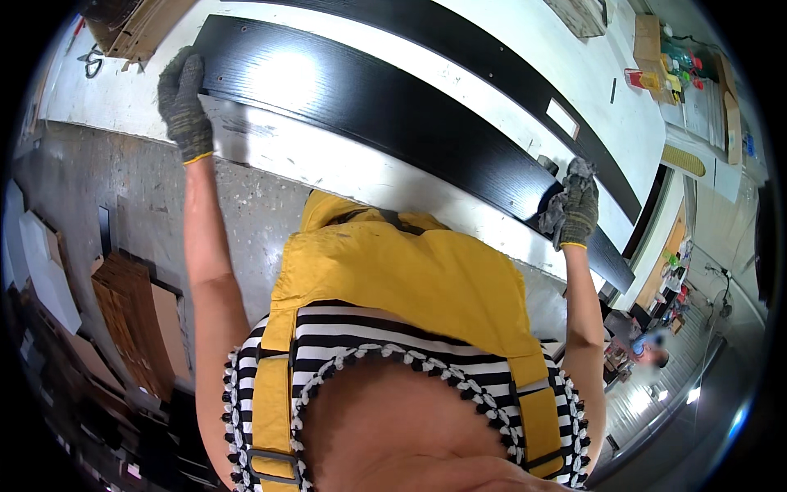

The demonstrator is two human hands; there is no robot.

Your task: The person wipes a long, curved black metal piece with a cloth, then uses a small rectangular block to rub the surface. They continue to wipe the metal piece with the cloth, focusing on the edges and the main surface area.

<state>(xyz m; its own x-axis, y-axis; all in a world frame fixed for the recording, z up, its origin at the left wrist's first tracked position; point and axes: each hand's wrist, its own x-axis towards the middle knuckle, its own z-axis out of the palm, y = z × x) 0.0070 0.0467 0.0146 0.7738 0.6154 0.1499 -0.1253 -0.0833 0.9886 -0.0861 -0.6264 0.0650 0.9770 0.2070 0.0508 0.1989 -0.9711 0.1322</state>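
Note:
A long black board (369, 107) with a wood-grain surface lies slantwise across the white worktable (303, 160), light glaring off its left part. At its left end my left hand (187, 111), in a dark grey knitted glove with a yellow cuff, grips the edge and corner. My right hand (580, 211), gloved alike, is closed on a crumpled grey rag (552, 215) pressed on the board near its right end. Part of the rag bunches up beyond the fingers. Behind lies a second black board (459, 51), with a rectangular cutout near its right part.
Scissors (92, 61) and brown cardboard-like pieces (141, 31) sit at the table's far left. A wooden block (580, 15) is at the far edge. Bottles (679, 59) stand at right. Brown boards (131, 316) are stacked on the floor at left; another person (649, 348) is at far right.

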